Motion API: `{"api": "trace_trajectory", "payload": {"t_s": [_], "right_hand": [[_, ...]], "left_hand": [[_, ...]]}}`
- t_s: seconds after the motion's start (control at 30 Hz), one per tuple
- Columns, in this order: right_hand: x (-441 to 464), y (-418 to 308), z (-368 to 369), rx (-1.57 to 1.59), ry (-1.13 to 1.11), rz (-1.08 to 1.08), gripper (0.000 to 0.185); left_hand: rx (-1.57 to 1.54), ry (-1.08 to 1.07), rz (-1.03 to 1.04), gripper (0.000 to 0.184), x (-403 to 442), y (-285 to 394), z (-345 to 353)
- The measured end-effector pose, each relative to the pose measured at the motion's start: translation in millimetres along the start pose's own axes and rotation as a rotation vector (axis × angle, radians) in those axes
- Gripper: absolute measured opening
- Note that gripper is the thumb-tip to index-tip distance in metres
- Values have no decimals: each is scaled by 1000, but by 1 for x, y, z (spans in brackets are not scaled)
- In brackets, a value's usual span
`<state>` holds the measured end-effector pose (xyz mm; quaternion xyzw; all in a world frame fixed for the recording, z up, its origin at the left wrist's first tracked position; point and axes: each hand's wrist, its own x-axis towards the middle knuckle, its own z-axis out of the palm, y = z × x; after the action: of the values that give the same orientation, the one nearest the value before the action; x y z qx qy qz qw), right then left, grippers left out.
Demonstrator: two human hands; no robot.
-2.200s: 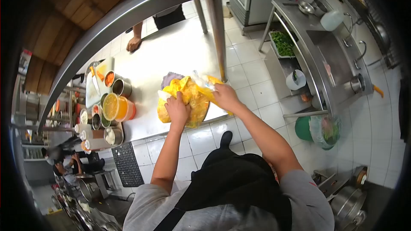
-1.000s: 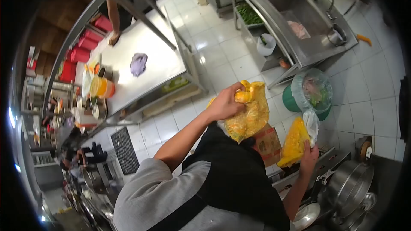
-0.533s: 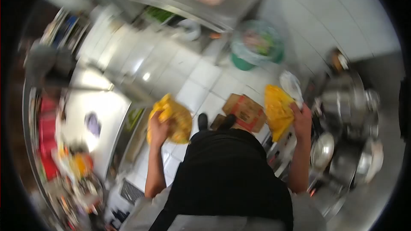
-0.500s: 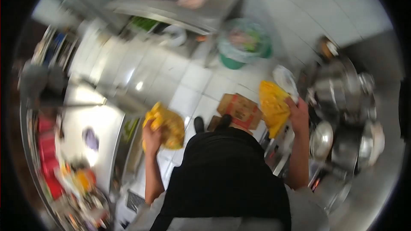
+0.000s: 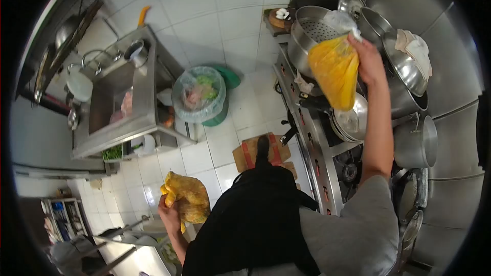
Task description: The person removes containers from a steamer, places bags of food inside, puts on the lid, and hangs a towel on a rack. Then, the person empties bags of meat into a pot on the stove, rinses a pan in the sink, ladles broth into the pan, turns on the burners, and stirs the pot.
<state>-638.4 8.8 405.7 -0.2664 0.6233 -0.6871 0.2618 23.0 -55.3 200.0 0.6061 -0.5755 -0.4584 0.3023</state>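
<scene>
My right hand (image 5: 367,60) is raised over the stove, its fingers closed on the gathered white top of a clear plastic bag of bright yellow contents (image 5: 334,71). That bag hangs in front of a large perforated steamer pot (image 5: 302,41) and above a stack of metal pans (image 5: 360,117). Lower down on the left, my left hand (image 5: 170,214) grips the twisted neck of a second bag, yellow and lumpy (image 5: 193,199), held over the tiled floor. What either bag contains I cannot make out.
A stove (image 5: 319,161) with pots and lids runs along the right wall. Flattened cardboard (image 5: 240,159) lies by my foot. A green bin (image 5: 217,115) with a clear liner holds scraps, beside a steel sink (image 5: 97,105) with pinkish pieces in it.
I have turned toward the right, and the stove now fills more of the view. My right hand has lifted its bag higher over the pots. Both bags stay in my hands.
</scene>
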Motion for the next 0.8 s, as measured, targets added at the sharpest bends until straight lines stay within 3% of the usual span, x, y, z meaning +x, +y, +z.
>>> {"api": "trace_trajectory", "payload": {"t_s": [0.03,0.17,0.4,0.5,0.53,0.6,0.67,0.77,0.8], "right_hand": [[24,-11,-14,-9,-73,-3,32],[121,-14,-57,-241,1,-65,27],[336,128,-157,-718,102,20,35],[373,167,-147,-944,206,47,39],[383,182,-144,-1037,36,-27,39],[390,198,-135,-1166,-100,-196,39],[383,210,-121,-1253,-15,-387,38],[378,229,-109,-1590,-403,94,35],[384,224,-106,-1581,-488,114,37]], "left_hand": [[15,-23,15,30,12,16,9],[-16,-117,88,30,66,92,72],[-29,-195,197,32,124,237,171],[15,-235,268,32,141,296,204],[39,-253,290,32,145,316,215],[62,-280,347,33,153,348,238],[130,-311,337,33,166,381,260],[25,-357,343,33,179,422,300],[45,-334,413,32,175,444,319]]}}
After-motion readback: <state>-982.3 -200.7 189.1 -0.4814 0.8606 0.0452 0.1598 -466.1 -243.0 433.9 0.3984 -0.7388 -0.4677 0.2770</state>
